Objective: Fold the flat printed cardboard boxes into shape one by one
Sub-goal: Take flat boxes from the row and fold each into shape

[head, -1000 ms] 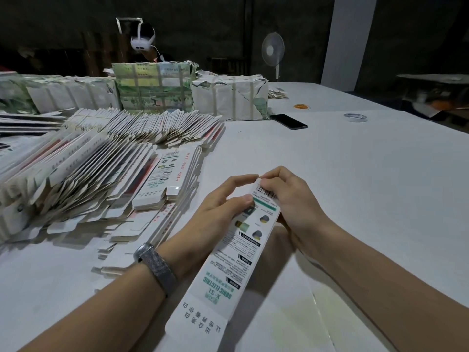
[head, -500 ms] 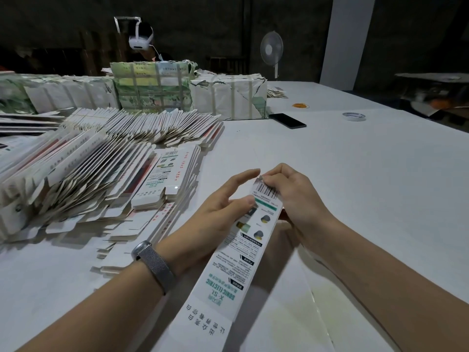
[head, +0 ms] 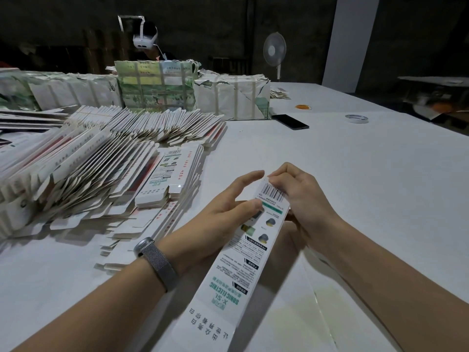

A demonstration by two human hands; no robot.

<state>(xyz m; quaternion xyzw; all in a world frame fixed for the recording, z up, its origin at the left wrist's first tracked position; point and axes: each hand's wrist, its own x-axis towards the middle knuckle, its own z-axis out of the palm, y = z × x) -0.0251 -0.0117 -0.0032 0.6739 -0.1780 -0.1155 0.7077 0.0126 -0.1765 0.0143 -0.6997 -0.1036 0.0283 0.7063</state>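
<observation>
Cardboard boxes still lying flat point(head: 83, 174) are fanning out in overlapping rows across the left of the white table point(head: 355, 174), with taped bundles point(head: 154, 85) standing behind them. Just right of those rows, a short stack point(head: 172, 179) is lying with its printed face up. Nearer the middle, the left hand point(head: 223, 219), a mesh-band watch point(head: 157, 262) on its wrist, is steadying one long printed box point(head: 243, 252) that is slanting up off the table — its thumb is pressing on the printed face below the barcode, and its index finger is reaching toward the far end; the fingers beneath are hidden. Compared with a second ago, that index finger is stretching straighter and the barcode end is sitting a little higher and more exposed, though the box itself has hardly shifted. On the other side, the right hand point(head: 302, 199) is keeping its grip closed on the far end, fingertips curled and pinching the top edge beside the barcode. That small change suggests the end flap is being worked — probably tucked or creased — so this box looks nearly formed while the heap at left is waiting. Further right, a dark phone point(head: 290, 121) and a tape roll point(head: 356, 118) are lying well apart from the work.
</observation>
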